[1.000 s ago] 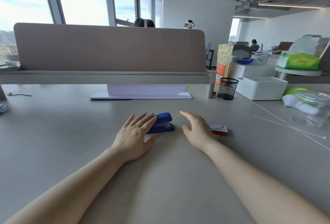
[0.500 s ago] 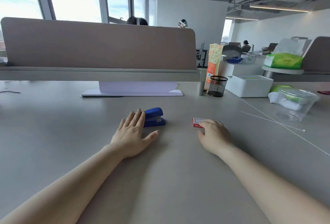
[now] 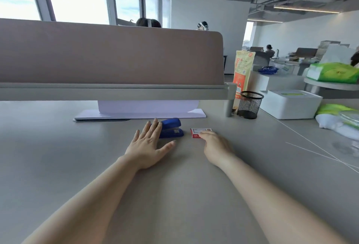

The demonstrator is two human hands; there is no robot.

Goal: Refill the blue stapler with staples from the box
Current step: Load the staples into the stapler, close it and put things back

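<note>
Blue stapler (image 3: pixel 171 128) under left fingertips (image 3: pixel 155 122)

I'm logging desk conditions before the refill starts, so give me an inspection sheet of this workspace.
Surface: grey desk, bare in front.
Job's things: blue stapler closed; staple box to its right, closed.
Clutter: mesh pen cup, white box, orange packet.
Hands: left hand flat, fingers overlapping the stapler; right hand fingertips on the box.
Cables: thin white line at right.
Surroundings: divider panel, windows, open office.
</note>
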